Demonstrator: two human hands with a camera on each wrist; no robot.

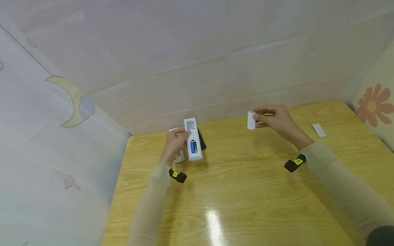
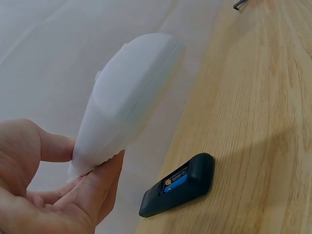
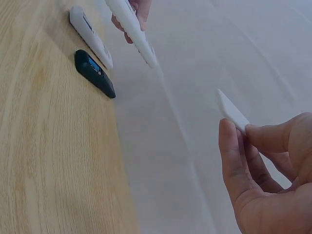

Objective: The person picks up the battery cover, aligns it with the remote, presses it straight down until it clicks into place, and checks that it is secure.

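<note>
The left hand pinches a long white plastic remote control between thumb and fingers, lifted above the table with its back to the head camera; in its uncovered battery bay sit batteries, one of them blue. The right hand pinches a small, flat, white plastic cover by its edge, thumb against fingers, also raised and well apart from the remote.

Near the left hand, two more remotes lie on the yellowish wood-grain table: a black one, its bay uncovered with two batteries inside, and a second white one just beside it. Both are partly blocked in the head view — the black by the raised remote, the white by the left hand. What the second white remote's dark slot holds is too small to tell.

A second thin white cover lies to the right, beyond the right hand. Behind the table hangs creased pale sheeting; a yellow moon marks the left side, a red flower the right. Black wrist cameras sit at the beige sleeves.
</note>
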